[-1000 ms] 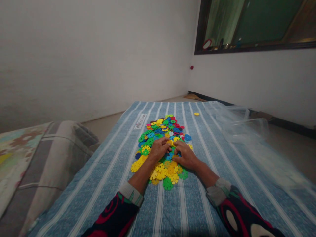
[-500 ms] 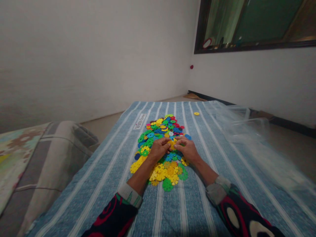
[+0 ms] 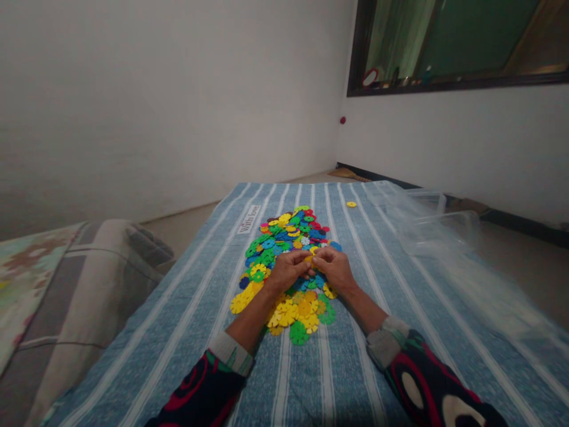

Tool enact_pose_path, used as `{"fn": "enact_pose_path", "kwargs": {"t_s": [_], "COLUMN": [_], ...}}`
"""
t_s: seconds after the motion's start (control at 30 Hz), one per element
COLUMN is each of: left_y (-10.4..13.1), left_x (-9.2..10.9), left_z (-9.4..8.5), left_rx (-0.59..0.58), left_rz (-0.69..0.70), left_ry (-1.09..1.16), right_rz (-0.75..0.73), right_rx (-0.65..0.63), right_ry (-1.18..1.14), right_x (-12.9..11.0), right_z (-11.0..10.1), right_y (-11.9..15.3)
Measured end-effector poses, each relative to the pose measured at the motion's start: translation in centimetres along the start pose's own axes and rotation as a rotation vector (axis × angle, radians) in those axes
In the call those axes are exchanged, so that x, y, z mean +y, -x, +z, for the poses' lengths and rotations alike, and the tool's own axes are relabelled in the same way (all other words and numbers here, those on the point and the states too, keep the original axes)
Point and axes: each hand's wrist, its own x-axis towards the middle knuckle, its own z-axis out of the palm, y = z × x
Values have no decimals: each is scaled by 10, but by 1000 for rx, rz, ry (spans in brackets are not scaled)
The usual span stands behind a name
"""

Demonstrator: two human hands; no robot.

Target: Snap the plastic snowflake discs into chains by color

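Note:
My left hand and my right hand meet above the middle of a pile of plastic notched discs in yellow, green, blue and red. Between the fingertips of both hands is a yellow notched disc, mostly covered by the fingers. Both hands are closed in a pinch on it; whether a second piece is joined to it, I cannot tell. Nearest my wrists lie loose yellow discs and a green disc.
The pile lies on a blue and white striped cloth. One yellow disc sits apart at the far right. Clear plastic containers stand along the right edge. A grey padded seat is at the left.
My hands have drawn slightly closer together, and the fingers now cover more of the yellow disc. The whole view has shifted a little; the pile looks the same.

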Motion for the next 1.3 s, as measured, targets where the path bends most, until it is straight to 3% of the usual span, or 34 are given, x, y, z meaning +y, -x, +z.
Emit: {"fn": "enact_pose_path", "kwargs": {"t_s": [0.33,0.53,0.77,1.03,1.3], "left_y": [-3,-2,-2,-1,0], "left_x": [-3,-2,-4,-2,1], "left_z": [-3,-4,-3,-4,-3], "left_rx": [108,125,136,145,149], "left_rz": [-22,-21,-17,-24,-25], "left_ry": [-8,-11,-25,-43,-48], "right_rz": [-250,-437,-330,-429,-453], "right_rx": [14,-362,-632,-622,-617], "right_ry": [318,445,522,587,644], "right_x": [-2,-13,-23,-19,-16], "right_z": [-2,-22,-41,-21,-18], "right_y": [7,5,6,18,20]}}
